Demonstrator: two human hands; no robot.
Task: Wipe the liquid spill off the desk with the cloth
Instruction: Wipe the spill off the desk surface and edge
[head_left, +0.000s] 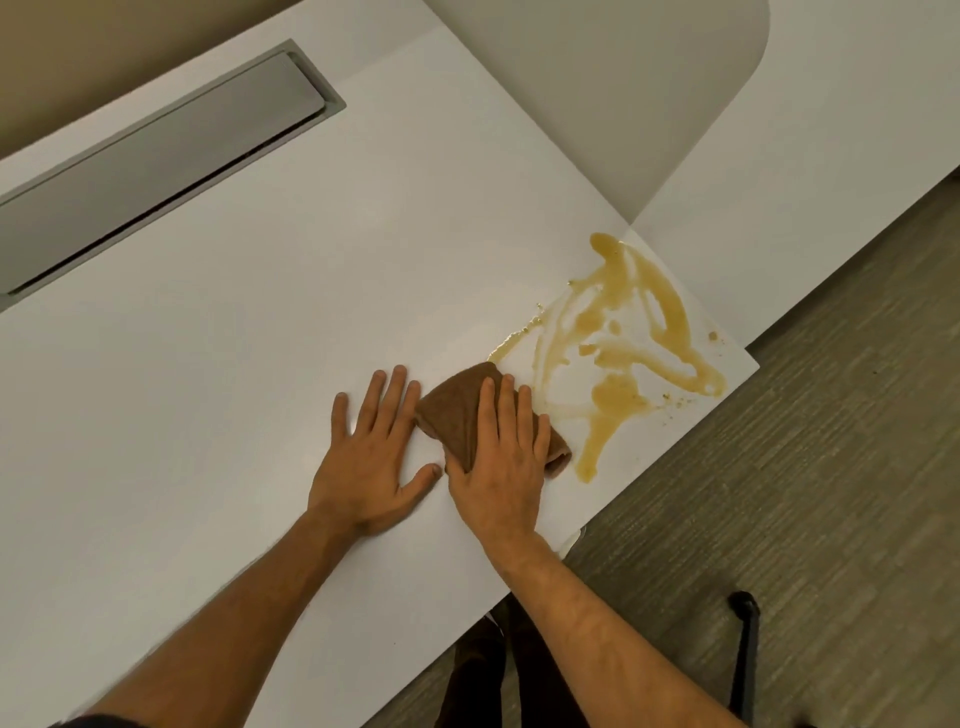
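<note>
A yellow-brown liquid spill (628, 332) spreads in streaks and puddles over the right corner of the white desk (234, 338). A folded brown cloth (452, 410) lies on the desk at the spill's left edge. My right hand (498, 457) presses flat on top of the cloth, fingers spread over it, hiding its middle. My left hand (369, 457) rests flat on the bare desk just left of the cloth, fingers apart, its fingertips touching the cloth's left corner.
A long grey cable hatch (156, 166) is set into the desk at the far left. A second white desk section (597, 104) adjoins behind the spill. The desk edge runs diagonally at right, above grey carpet (805, 493). A black chair armrest (745, 649) stands below.
</note>
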